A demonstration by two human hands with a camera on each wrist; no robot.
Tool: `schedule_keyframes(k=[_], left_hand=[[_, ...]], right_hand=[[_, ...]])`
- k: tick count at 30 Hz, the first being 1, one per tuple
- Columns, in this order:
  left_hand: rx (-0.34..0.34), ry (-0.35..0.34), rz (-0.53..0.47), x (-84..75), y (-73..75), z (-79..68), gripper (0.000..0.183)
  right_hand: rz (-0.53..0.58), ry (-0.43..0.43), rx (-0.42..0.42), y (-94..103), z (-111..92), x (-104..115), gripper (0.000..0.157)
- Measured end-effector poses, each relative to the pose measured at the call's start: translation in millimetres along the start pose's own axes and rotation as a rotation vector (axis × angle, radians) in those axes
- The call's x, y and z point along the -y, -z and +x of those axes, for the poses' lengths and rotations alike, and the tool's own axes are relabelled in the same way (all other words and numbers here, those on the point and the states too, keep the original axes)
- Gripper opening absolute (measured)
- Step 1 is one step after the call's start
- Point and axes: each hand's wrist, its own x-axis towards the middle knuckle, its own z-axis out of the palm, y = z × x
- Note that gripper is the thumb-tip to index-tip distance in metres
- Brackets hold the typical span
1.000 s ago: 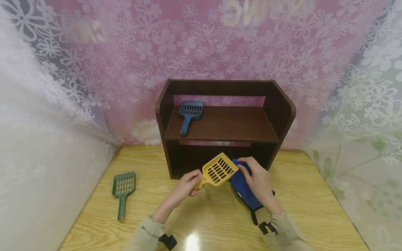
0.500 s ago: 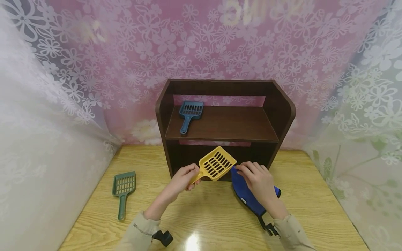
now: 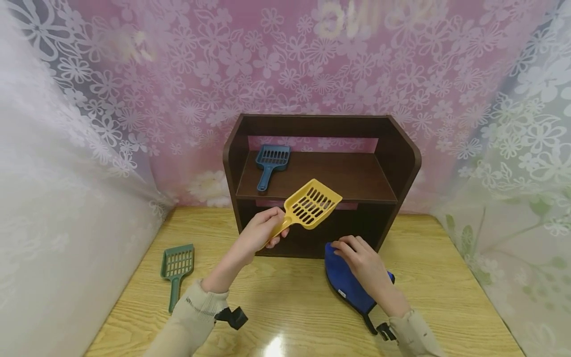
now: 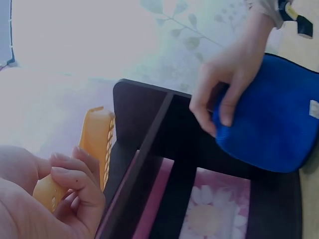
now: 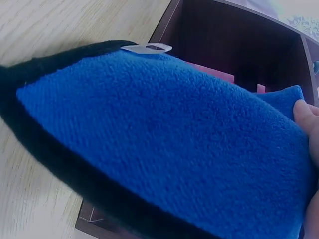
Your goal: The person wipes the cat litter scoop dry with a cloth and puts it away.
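Yellow scoop, gripped by its handle in the left hand, has risen clear of the blue cloth, overlapping the shelf unit beyond. Right hand pinches the cloth's tip. Separation suggests the hands' items are being handled independently.

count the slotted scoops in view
3: a yellow scoop in the left hand, a blue scoop on the upper shelf, and a green scoop on the table at left. The lower compartment is partly hidden.

Pale lettering, pink curtain, beyond right hand: "GNI", partly legible. White tag, blue cloth, below that hand: illegible.
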Motion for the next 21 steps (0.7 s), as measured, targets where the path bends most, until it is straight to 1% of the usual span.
schedule_keyframes(k=[4, 6, 10, 12, 15, 17, 21], left_hand=[[-0.049, 0.001, 0.007, -12.4, 0.3, 11.9, 0.026], [-0.067, -0.003, 0.005, -17.1, 0.4, 19.4, 0.026], [-0.092, -0.008, -0.031, -24.9, -0.5, 36.8, 0.026], [-0.102, -0.007, -0.042, -28.8, -1.1, 46.1, 0.027], [-0.106, -0.001, -0.063, -34.6, -2.3, 60.4, 0.029], [-0.095, -0.001, -0.079, -37.6, -3.3, 70.1, 0.032], [-0.08, 0.0, -0.15, -42.7, -7.6, 87.0, 0.035]], right_hand=[[0.04, 0.003, 0.021, -0.4, 0, 2, 0.023], [0.049, -0.003, 0.028, -0.1, 1, 3, 0.021], [0.059, -0.014, 0.021, 1.0, 2, 4, 0.029], [0.062, -0.02, 0.01, 1.5, 2, 5, 0.031], [0.069, -0.026, 0.0, 2.6, 2, 6, 0.03], [0.074, -0.026, -0.005, 3.1, 2, 7, 0.03], [0.084, -0.022, -0.016, 2.4, 1, 8, 0.032]])
